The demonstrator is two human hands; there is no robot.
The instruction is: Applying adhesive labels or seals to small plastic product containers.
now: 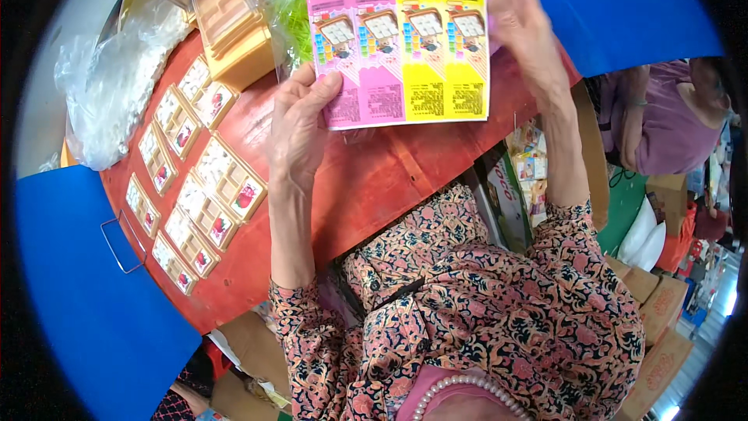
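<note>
A stack of printed card sheets point(382, 105), pink on its left half and yellow on its right, is held up over the table. My left hand point(300, 113) is closed on its lower left corner, thumb lying on the front. Close by the sheets' right edge is my right hand point(526, 27), its fingers bent and blurred, so their hold is unclear. Several small tan trays point(222, 164) with white pieces and a red picture lie in rows on the red table point(351, 187), left of my left hand.
Stacked tan boxes with a clear lid point(238, 47) stand at the back left, beside a bag of green strands point(290, 15). A plastic bag of white pieces point(109, 86) lies far left. Blue panels point(86, 281) flank the table. Another person in purple point(662, 125) is at right, above cardboard boxes point(658, 320).
</note>
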